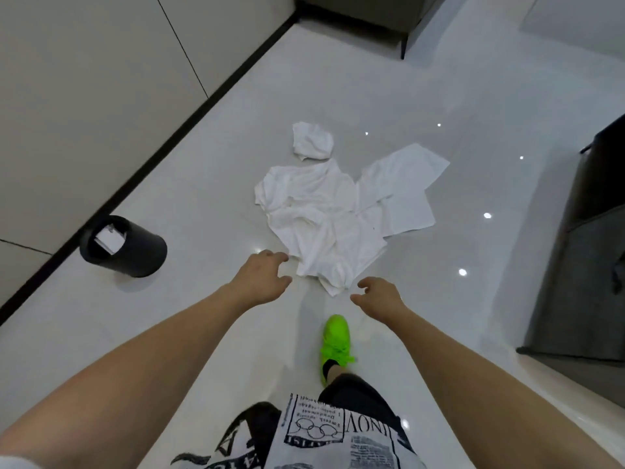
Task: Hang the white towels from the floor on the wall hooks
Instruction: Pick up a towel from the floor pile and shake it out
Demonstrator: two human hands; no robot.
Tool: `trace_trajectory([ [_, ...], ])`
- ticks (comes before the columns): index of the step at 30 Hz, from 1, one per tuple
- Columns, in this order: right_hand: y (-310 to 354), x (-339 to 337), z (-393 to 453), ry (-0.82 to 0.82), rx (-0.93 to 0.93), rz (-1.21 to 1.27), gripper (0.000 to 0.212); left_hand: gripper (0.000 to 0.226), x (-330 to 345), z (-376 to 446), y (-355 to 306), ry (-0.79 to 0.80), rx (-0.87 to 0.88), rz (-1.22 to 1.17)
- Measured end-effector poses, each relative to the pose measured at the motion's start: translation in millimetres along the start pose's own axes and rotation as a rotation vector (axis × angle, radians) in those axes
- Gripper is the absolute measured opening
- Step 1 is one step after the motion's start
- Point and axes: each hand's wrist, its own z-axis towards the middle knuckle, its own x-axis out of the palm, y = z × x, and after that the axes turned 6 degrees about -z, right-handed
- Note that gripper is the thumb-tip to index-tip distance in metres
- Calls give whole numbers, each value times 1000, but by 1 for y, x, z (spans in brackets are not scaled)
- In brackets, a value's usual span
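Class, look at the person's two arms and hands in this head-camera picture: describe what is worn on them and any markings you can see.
Both arms are bare from the frame edge to the fingers: no sleeves, gloves, watch or rings show on the left hand or the right hand. No marks are visible on either. Clothing appears only lower down: a black-and-white printed garment and a neon green shoe.

White towels (pixel 324 214), black bin (pixel 135 248), neon-green shoe (pixel 334 340)

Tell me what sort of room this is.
Probably a home or hotel room, though which is unclear: glossy white tiled floor, a small black waste bin by the panelled wall, white towels heaped on the floor.
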Motion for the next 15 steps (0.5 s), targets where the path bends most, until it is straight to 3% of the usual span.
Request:
trace_trajectory([
  [8,26,-2,112,119,105,104,49,48,12,115,8,63,-105,-73],
  [15,9,76,246,115,259,220,42,44,90,254,64,224,-87,-34],
])
